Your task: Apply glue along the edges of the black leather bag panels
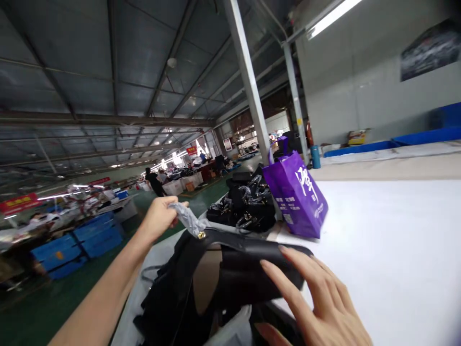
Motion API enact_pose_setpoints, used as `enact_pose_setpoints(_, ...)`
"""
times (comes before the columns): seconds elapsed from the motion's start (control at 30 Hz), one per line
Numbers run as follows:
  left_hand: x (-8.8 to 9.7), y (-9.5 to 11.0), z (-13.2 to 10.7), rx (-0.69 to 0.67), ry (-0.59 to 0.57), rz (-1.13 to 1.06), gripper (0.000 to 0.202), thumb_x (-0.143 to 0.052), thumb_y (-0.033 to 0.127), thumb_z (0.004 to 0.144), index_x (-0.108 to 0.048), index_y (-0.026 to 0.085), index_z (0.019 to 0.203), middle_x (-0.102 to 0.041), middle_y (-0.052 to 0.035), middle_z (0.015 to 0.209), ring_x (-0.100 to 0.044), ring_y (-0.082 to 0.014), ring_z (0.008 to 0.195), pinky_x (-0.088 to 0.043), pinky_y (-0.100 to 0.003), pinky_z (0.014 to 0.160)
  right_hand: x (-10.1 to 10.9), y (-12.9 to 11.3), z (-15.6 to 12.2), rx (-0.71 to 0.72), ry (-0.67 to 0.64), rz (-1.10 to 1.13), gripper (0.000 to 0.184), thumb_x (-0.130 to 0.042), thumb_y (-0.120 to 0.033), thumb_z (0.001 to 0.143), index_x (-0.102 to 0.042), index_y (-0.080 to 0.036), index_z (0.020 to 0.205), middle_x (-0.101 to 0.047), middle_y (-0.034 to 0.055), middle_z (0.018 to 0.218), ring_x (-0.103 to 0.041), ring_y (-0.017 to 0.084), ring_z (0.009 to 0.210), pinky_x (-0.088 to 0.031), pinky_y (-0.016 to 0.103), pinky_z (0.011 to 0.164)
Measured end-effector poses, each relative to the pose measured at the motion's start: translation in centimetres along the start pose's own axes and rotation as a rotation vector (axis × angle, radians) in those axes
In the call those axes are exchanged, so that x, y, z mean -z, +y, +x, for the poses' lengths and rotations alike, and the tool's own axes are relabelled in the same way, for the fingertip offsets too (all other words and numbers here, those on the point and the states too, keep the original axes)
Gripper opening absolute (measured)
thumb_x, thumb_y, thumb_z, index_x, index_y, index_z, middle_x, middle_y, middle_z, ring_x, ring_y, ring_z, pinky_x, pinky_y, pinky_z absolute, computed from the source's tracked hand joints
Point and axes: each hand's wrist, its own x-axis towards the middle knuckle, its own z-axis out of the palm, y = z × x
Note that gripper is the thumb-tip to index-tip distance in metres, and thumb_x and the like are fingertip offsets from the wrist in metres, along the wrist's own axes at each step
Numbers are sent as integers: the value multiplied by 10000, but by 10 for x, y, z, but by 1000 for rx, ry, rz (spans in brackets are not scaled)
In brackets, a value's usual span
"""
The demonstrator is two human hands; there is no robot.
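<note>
A black handbag (259, 266) with gold-coloured hardware hangs tilted in front of me, above more black pieces in a pale bin. My left hand (161, 217) is closed around the bag's handle (190, 220), which is wrapped in thin greyish-white paper or film. Fingers spread, my right hand (317, 293) lies against the right side of the black bag. Beige lining or a pale panel (207, 278) shows through an opening in the bag. Below, a translucent plastic sheet (234, 329) is partly visible.
Several black bags with wrapped handles (245, 202) are piled beyond. A purple tote bag (297, 194) stands at the left edge of a white table (392, 245). A metal post (248, 77) rises behind it. Blue crates (97, 235) stand on the floor at left; a person (154, 181) is farther off.
</note>
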Motion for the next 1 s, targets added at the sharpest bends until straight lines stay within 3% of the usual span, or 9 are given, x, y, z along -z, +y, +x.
enact_pose_setpoints(0.17,-63,41,13,-107,-197,-140,418,-651,375,742,-335,217,520,-382,68,396,-374,-92,366,-248,-208,387,8,7,23,-15,-249,17,749,-721,-373,705,-472,-117,1363,-640,183,1187,-636,350,1013,-550,498,835)
enact_pose_setpoints(0.3,-80,60,22,-159,-238,-179,398,-663,320,727,-348,206,512,-379,64,417,-401,-92,393,-250,-203,395,-6,14,35,-208,-390,136,445,-549,-331,863,-560,-158,1272,-699,117,1025,-709,263,803,-588,370,631)
enact_pose_setpoints(0.47,-86,48,24,-168,-121,-256,128,-656,209,721,-537,192,676,-565,15,632,-603,-149,611,-451,-219,516,-33,37,59,-282,-304,78,371,-351,-337,923,-667,-276,1107,-729,38,940,-722,239,660,-530,330,496)
enact_pose_setpoints(0.57,-84,36,-9,-235,146,-362,57,-595,166,812,-590,200,857,-597,-41,883,-626,-177,899,-526,-260,701,-49,46,81,-311,-285,1,387,-328,-385,925,-699,-277,906,-726,24,761,-709,286,603,-464,336,443)
enact_pose_setpoints(0.63,-84,28,-42,-305,360,-339,61,-551,152,876,-574,205,895,-573,-53,940,-606,-165,876,-525,-280,722,-60,46,95,-309,-286,-28,373,-342,-397,923,-679,-269,825,-711,27,711,-699,303,596,-424,330,440)
enact_pose_setpoints(0.7,-85,21,-74,-485,266,-205,138,-547,69,858,-561,205,839,-582,-37,836,-596,-165,822,-511,-295,733,-70,44,106,-277,-303,-34,331,-361,-376,920,-655,-270,812,-708,20,742,-695,295,613,-401,320,458)
enact_pose_setpoints(0.83,-96,4,-108,-673,397,-118,240,-520,-1,802,-584,192,930,-584,-56,774,-583,-186,764,-526,-321,697,-86,36,120,-200,-370,-35,269,-408,-340,921,-620,-265,772,-675,-2,716,-679,256,597,-351,294,472)
enact_pose_setpoints(0.9,-104,-4,-110,-637,377,-56,286,-554,41,794,-598,182,1039,-638,-98,863,-611,-228,832,-542,-374,754,-92,32,125,-162,-376,-23,243,-437,-320,923,-620,-257,775,-661,-4,705,-669,237,589,-328,285,472)
enact_pose_setpoints(1.0,-109,-17,-99,-263,97,-76,519,-729,205,733,-578,184,1230,-663,-154,1156,-616,-326,1057,-522,-464,898,-97,21,136,-114,-410,13,198,-462,-259,930,-619,-245,811,-653,-9,753,-665,212,616,-328,278,490)
